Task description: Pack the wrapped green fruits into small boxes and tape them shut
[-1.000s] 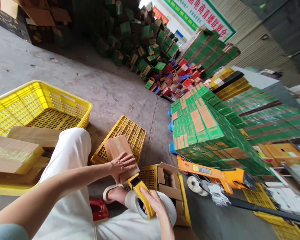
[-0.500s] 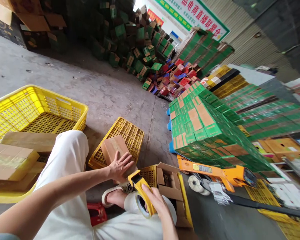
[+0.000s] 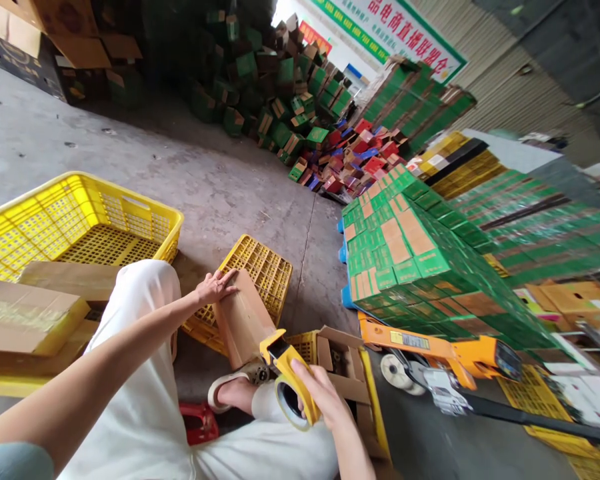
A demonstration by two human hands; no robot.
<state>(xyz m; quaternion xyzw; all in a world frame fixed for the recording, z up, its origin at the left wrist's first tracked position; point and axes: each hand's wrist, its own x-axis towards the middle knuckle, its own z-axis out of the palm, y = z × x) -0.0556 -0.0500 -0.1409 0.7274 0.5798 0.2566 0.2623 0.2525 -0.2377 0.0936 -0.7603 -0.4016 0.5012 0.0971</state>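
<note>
A closed brown cardboard box (image 3: 245, 317) lies tilted on an upturned yellow crate (image 3: 267, 260) in the middle. My left hand (image 3: 215, 288) rests on the box's far left corner, fingers stretched out and slightly apart. My right hand (image 3: 317, 393) is wrapped round a yellow tape dispenser (image 3: 307, 390) with a roll of tape in it. The dispenser's head is at the box's near right end, and whether it touches the cardboard I cannot tell.
At left a large yellow basket (image 3: 173, 227) holds cardboard boxes (image 3: 30, 317). An open carton (image 3: 347, 383) stands right of my feet. Beyond are an orange pallet jack (image 3: 430, 347) and stacked green boxes (image 3: 405, 247). A red plastic object (image 3: 200, 423) lies between my legs.
My left hand has slid from the box's top to its far left corner. The box is turned somewhat and shows more of its top. My right hand still holds the dispenser.
</note>
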